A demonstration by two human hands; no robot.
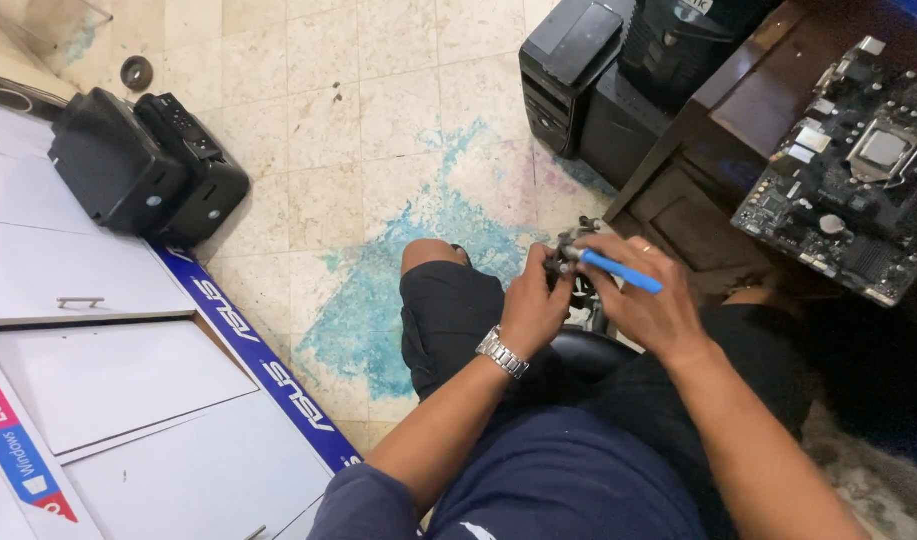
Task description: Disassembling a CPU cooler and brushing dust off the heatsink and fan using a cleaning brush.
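Above the person's lap, the left hand (534,305), a silver metal wristwatch (502,352) on its wrist, has its grip clamped on a small dark metal part (563,252) whose exact shape is hard to make out. The right hand (646,305) has its fingers closed around a blue-handled screwdriver (618,270), its tip touching that part. Off to the right, a dark green motherboard (848,180) lies on the brown wooden counter (718,120). Black computer towers (588,70) stand on the tiled floor (358,120).

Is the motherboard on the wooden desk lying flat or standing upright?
Lying flat. The motherboard rests on the wooden desk with its component side facing up; the square processor socket is seen from above.
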